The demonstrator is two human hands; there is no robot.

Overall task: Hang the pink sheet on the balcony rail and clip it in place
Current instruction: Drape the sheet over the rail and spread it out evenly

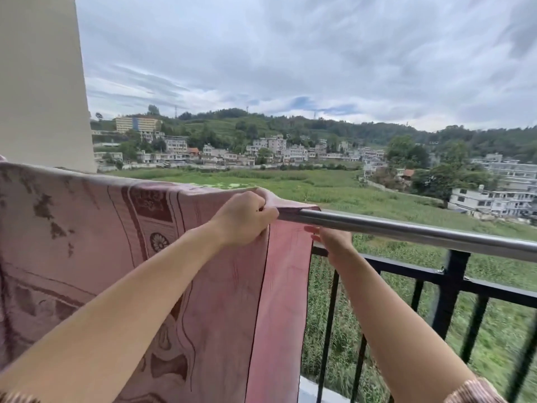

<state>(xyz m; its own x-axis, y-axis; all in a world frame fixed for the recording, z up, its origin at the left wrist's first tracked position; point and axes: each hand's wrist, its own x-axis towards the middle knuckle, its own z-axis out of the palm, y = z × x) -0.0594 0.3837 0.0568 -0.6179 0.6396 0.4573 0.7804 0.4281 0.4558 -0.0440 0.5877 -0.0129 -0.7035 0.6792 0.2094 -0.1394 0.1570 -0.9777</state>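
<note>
From where I stand, the pink sheet (pixel 116 242) hangs folded over the steel rail (pixel 406 229), covering everything from 9 o'clock down to 6 o'clock. It has a darker woven pattern of flowers and bands. Its right edge drops straight down just past the middle of the view.

The left hand (pixel 244 219) is at the centre, on top of the rail. Its fingers are curled tight round a bunch of the sheet's top fold, right where the cloth ends and bare metal begins.

The right hand (pixel 331 239) is just beside it toward 4 o'clock, under the rail, with its fingertips (pixel 312 229) reaching the sheet's hanging edge. I cannot tell whether they pinch the cloth or only touch it.

The bare rail runs off toward 3 o'clock, with the black railing (pixel 447 286) beneath it. A pale pillar (pixel 40 82) stands at 10 o'clock. Beyond the balcony lie a green field (pixel 319 184), a row of houses (pixel 276 152) below wooded hills, and a cloudy sky (pixel 290 53) from 12 to 2 o'clock
</note>
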